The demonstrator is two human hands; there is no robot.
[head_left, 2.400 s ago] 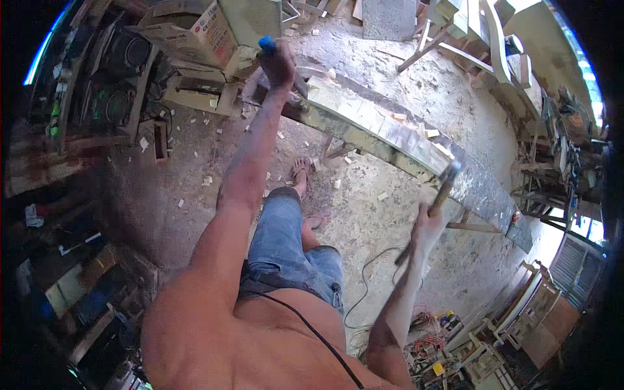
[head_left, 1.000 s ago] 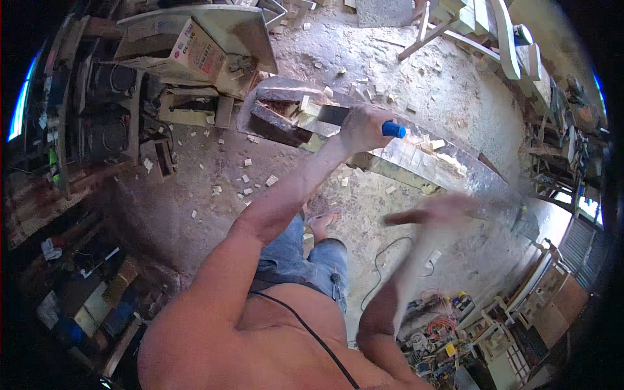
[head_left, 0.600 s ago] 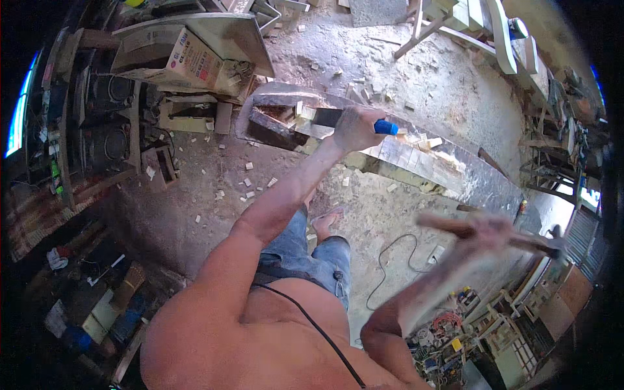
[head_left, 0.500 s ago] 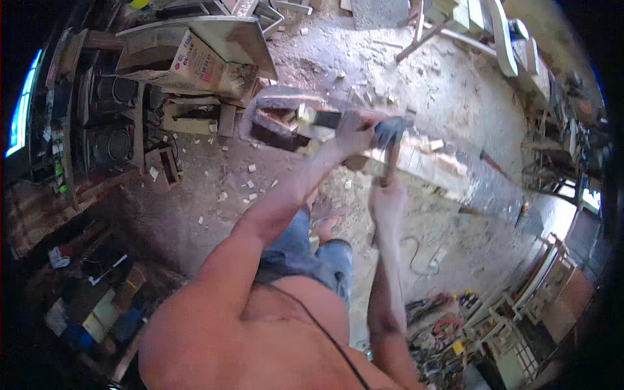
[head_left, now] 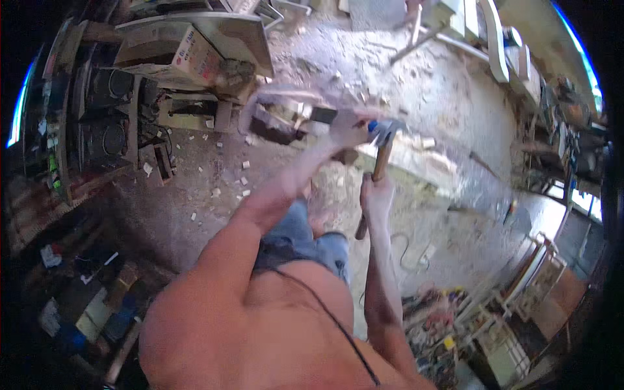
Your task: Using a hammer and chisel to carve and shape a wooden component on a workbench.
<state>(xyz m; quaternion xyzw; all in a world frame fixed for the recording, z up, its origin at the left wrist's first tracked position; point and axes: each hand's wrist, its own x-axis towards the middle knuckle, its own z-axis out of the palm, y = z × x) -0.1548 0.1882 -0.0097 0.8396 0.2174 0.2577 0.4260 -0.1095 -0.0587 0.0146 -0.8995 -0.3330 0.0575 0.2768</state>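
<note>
My left hand (head_left: 348, 127) is closed on a chisel with a blue handle (head_left: 372, 127), its wide dark blade (head_left: 324, 115) lying flat toward the notched left end of a long wooden beam (head_left: 439, 159). Pale cut wood and small loose blocks (head_left: 427, 142) lie along the beam to the right of this hand. My right hand (head_left: 377, 188) grips the wooden handle of a claw hammer (head_left: 383, 156). The hammer's metal head (head_left: 390, 129) is at the butt of the chisel handle; motion blur hides whether they touch.
A cardboard box (head_left: 195, 55) stands behind the beam at upper left, beside dark shelving (head_left: 107, 130). Wooden frames (head_left: 494, 49) line the upper right. Cluttered tools and boards (head_left: 442, 325) lie at lower right. Wood scraps and a cord (head_left: 403, 257) are on the dusty floor (head_left: 208, 175).
My left hand came down from the beam's far end to lay the chisel flat. My right hand swung the hammer out rightward, then back leftward to the chisel's butt.
</note>
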